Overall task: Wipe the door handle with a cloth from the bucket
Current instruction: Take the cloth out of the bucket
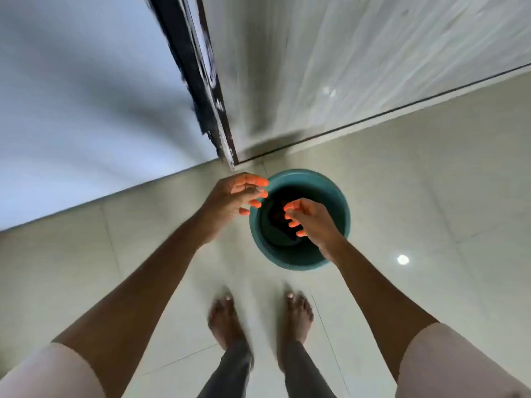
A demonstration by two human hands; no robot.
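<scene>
A teal bucket (342, 222) stands on the tiled floor just in front of my bare feet. A dark cloth (275, 216) lies at its bottom, partly hidden by my fingers. My left hand (232, 201) hovers over the bucket's left rim, fingers spread and empty. My right hand (311, 218) reaches over the bucket's opening, fingers loosely curled, holding nothing. The door's dark edge (201, 73) rises above the bucket; its handle is out of view. The picture is blurred by motion.
A pale door panel (344, 58) stands behind the bucket on the right, and a white wall (80, 96) on the left. My two feet (258, 320) stand on glossy cream floor tiles (431, 196).
</scene>
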